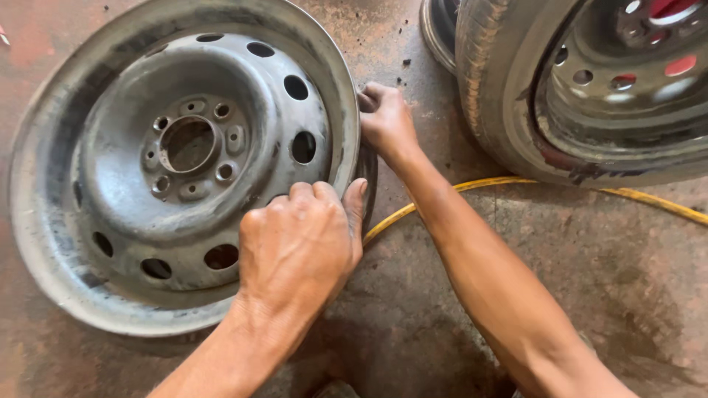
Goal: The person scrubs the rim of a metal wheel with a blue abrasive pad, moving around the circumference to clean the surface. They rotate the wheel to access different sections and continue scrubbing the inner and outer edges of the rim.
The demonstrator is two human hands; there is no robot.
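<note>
The left hand (299, 243) was curled over the near right edge of a bare steel wheel (110, 221), fingers folded onto the rim and thumb pressed along its outer lip. The right hand (385, 118) gripped the same edge a little farther up, fingers hooked around the lip. Both hands were clamped on the wheel, close together but not touching. The wheel lay on a stained concrete floor (590, 280), face up, to the left of both hands. A yellow hose (649, 199) ran across the floor under the right forearm. A mounted tyre (494, 81) stood just beyond, at upper right.
</note>
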